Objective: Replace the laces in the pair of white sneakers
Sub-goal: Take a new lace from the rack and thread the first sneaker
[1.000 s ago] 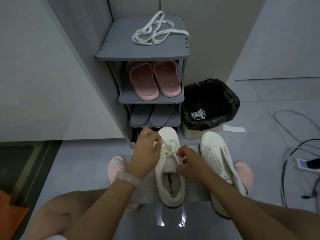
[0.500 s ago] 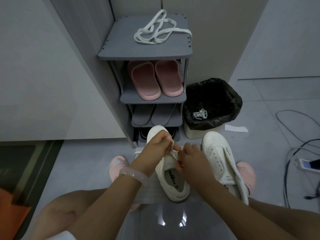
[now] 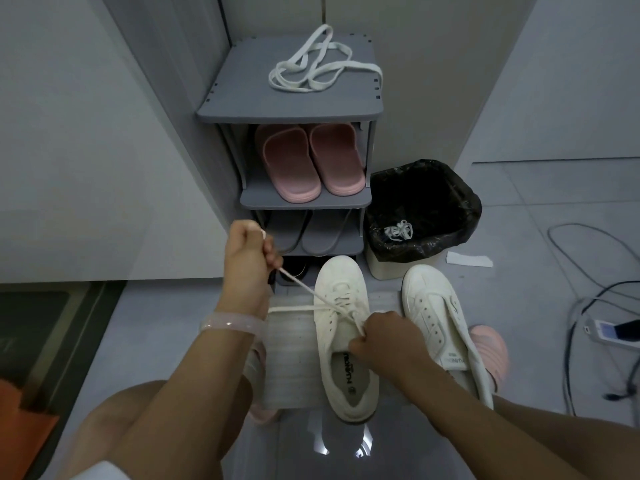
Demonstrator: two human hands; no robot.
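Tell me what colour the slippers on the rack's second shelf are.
Pink slippers, seen best in the head view.

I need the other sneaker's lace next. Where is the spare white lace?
In the head view, the spare white lace lies loosely coiled on the top of the grey shoe rack, above the pink slippers.

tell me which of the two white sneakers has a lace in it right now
The left sneaker, the one between the hands. A lace runs through its eyelets and both hands pull its ends. The right sneaker beside it has bare eyelets.
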